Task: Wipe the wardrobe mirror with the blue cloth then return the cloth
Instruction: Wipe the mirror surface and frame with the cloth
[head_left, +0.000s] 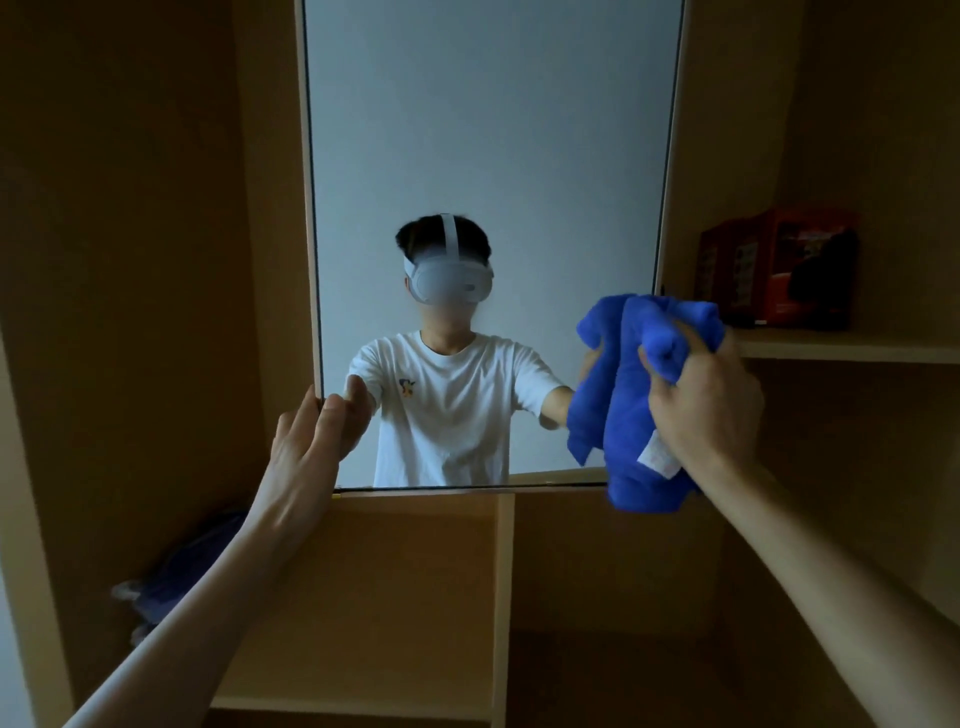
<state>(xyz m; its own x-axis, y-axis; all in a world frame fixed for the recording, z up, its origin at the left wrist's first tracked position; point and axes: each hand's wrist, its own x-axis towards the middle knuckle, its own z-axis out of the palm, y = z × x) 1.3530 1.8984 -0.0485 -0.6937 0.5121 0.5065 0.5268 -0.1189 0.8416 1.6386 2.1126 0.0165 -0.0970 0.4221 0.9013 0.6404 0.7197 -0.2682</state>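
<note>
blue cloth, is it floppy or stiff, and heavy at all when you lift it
Probably floppy: the blue cloth bunches in folds and droops below the right hand gripping it. Likely light, since one hand holds it up. Its fuzzy pile seems unlikely to slip.

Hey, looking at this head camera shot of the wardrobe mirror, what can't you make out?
Head view only:
Mirror: top cut off by the frame edge; lower right corner hidden behind the blue cloth.
Right hand: fingertips buried in cloth folds; cloth-to-glass contact unclear.
Red box on the right shelf: too dim, print unreadable.
Bluish bundle, lower left: dark, blurred, unidentifiable.
</note>
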